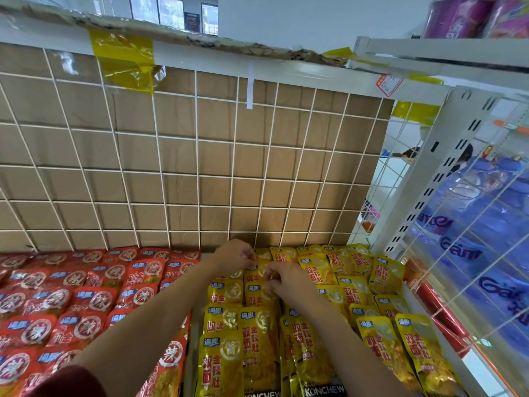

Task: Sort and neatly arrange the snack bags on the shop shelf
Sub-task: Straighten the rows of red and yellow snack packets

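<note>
Yellow snack bags [380, 336] fill the right half of the shelf in overlapping rows. Red snack bags [71, 299] fill the left half. Both my hands reach to the back of the yellow section, near the wire grid. My left hand [236, 255] has its fingers curled on the top edge of a yellow bag [259, 269] in the rear row. My right hand [283, 279] sits just to the right and nearer, pinching the same yellow bag. The bag's lower part is hidden under my hands.
A white wire grid [197, 167] backed by brown cardboard closes the shelf's rear. A white perforated upright [423, 196] and a wire side panel bound the right, with blue packs [472, 224] behind it. Purple packs [469, 15] stand on the shelf above.
</note>
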The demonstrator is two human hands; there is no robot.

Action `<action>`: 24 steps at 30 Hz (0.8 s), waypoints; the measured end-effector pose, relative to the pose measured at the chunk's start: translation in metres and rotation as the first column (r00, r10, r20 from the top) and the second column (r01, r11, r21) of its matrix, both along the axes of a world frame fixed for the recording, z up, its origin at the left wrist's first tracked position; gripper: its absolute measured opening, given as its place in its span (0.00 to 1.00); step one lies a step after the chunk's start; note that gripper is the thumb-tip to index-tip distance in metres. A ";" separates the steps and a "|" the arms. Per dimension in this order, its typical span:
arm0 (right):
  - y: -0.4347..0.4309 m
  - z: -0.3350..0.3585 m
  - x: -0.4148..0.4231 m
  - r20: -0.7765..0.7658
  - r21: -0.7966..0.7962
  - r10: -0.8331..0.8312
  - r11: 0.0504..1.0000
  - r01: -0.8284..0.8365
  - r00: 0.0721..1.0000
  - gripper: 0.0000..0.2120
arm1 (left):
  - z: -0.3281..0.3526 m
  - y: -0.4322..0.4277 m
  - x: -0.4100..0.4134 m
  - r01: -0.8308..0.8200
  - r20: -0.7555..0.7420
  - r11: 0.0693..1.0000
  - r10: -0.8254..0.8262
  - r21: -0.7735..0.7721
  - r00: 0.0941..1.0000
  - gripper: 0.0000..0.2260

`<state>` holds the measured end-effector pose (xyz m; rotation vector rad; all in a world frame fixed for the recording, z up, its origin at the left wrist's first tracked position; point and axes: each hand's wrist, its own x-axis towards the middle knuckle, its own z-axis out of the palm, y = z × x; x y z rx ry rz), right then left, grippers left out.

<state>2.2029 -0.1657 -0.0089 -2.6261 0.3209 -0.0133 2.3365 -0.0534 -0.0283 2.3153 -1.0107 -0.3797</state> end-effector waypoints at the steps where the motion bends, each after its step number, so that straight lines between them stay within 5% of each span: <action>1: 0.001 0.000 0.001 0.001 0.002 -0.005 1.000 0.005 1.000 0.07 | 0.000 0.000 0.000 0.001 0.003 1.000 -0.001 0.003 1.000 0.08; 24: 0.002 -0.004 0.001 0.039 0.023 -0.074 0.997 0.073 0.997 0.07 | -0.002 0.008 -0.003 0.033 -0.011 0.999 -0.033 -0.023 0.999 0.08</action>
